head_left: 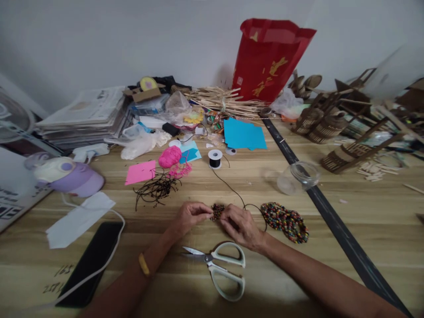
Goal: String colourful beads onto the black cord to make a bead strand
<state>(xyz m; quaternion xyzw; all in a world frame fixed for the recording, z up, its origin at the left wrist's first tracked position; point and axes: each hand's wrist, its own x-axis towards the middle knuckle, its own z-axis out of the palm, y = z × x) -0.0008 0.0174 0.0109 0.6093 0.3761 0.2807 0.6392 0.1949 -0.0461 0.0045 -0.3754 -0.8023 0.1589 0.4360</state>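
Working at small multicoloured round beads (217, 212) with left hand (193, 215) pinched, right hand (242, 225) curled (cannot tell around what); best kept low, steady.

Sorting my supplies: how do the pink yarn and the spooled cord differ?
The yarn is bright pink; the cord is black. The yarn forms a ball; the cord is wound on a white spool. The yarn trails a loose tangle; the cord runs toward the right hand in one line. Both rest on the table.
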